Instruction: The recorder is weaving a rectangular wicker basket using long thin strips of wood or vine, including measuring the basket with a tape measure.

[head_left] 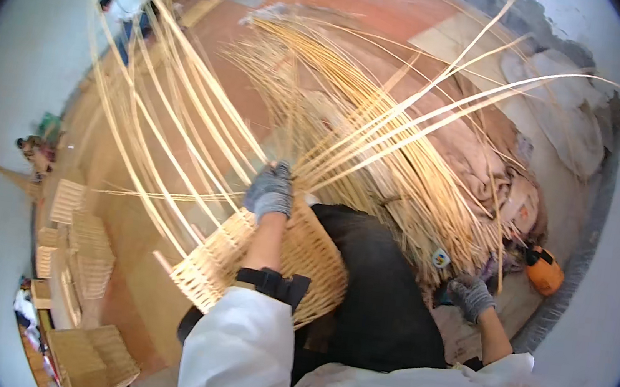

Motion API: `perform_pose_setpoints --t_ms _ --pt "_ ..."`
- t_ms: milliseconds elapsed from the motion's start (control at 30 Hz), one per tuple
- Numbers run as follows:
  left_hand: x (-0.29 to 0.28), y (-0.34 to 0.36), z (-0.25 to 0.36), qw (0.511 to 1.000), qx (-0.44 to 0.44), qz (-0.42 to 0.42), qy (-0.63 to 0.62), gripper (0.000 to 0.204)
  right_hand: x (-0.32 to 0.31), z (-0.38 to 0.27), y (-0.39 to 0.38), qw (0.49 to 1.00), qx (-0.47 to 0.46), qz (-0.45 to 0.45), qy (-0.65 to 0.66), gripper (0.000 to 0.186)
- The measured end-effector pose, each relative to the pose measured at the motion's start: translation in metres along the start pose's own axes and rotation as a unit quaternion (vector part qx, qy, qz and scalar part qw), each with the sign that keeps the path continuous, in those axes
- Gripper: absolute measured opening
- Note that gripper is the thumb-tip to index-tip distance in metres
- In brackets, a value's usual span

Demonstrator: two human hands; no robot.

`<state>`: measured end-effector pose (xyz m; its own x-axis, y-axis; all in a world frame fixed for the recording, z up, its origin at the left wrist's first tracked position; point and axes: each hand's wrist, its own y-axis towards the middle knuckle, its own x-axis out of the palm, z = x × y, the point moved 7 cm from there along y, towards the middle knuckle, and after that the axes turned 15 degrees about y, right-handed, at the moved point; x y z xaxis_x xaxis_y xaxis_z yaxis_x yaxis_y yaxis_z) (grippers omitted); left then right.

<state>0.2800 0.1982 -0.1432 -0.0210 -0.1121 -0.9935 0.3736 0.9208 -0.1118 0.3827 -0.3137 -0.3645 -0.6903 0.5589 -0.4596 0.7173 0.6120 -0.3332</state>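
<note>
The woven basket (321, 261) sits tilted across the lap, against the dark-trousered leg (382, 303), with its long canes (208, 78) fanning out in two sprays. The gloved left hand (271, 191) is curled over the basket's edge where the canes spring out; the gloved right hand (471, 297) is well apart, down by the ends of the loose cane bundle (414, 164), its fingers bent (whether they pinch a cane, I cannot tell). With only one hand on it, the basket could roll or slide off the lap if the leg shifts. The right spray crosses over the bundle, so a cane drawn out carelessly could snag and bend those uprights. A sharp pull could also drag neighbours out of line, or knock the orange container (544, 272) nearby.
</note>
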Motion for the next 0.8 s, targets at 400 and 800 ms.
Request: perform_pose_setpoints --t_ms 400,800 --pt "-0.225 -0.16 -0.26 0.522 0.005 0.105 -0.847 0.055 0.036 -0.45 0.047 0.948 -0.313 -0.043 0.028 0.047" --pt "-0.063 -0.057 -0.411 0.582 0.111 0.013 -0.806 0.036 0.18 -0.416 -0.035 0.93 -0.273 -0.151 0.194 0.069"
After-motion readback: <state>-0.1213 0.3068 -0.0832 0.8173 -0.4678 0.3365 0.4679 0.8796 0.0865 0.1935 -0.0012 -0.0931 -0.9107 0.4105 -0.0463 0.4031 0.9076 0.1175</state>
